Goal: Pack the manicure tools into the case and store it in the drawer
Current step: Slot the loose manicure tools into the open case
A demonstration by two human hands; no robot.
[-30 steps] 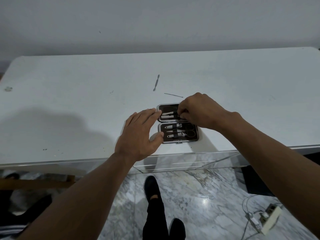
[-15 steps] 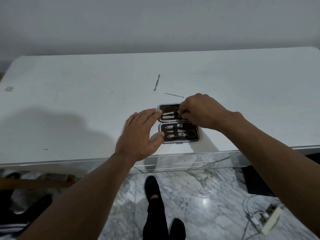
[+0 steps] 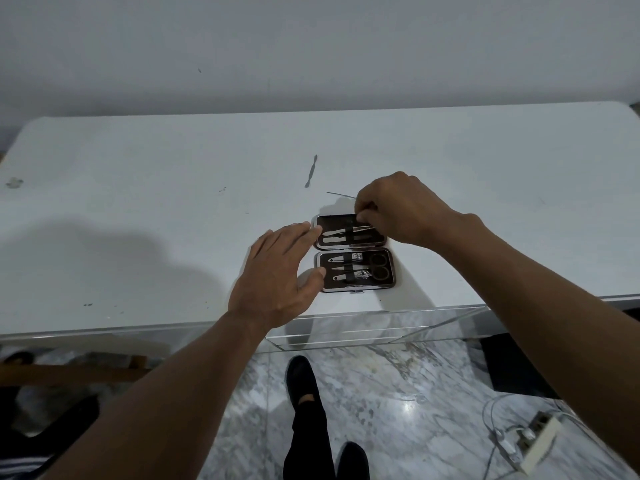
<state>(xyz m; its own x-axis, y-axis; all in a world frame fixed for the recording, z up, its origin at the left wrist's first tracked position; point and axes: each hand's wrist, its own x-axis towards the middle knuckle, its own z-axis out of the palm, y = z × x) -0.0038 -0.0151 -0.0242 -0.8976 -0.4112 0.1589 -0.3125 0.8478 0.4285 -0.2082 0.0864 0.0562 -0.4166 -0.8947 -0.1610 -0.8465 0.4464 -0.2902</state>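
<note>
A small dark manicure case (image 3: 353, 289) lies open flat near the front edge of the white table (image 3: 138, 209). Its near half holds clippers, scissors and files under an elastic strap. Its far half holds two or three metal tools. My left hand (image 3: 277, 275) rests open against the case's left side, fingers spread. My right hand (image 3: 398, 209) is over the far half's right end, fingertips pinched on a thin metal tool there. Two loose tools lie on the table beyond the case: a cuticle pusher (image 3: 310, 170) and a thin needle-like pick (image 3: 341, 194).
A clear acrylic drawer (image 3: 381, 327) sticks out below the table's front edge, under the case. A wall stands behind the table. Below are a marble floor, my dark shoes (image 3: 301, 379), and a power strip with cables (image 3: 533, 445) at the lower right.
My right hand has shifted slightly back and right along the case's far half, uncovering more of the tools there. My left hand has stayed put.
</note>
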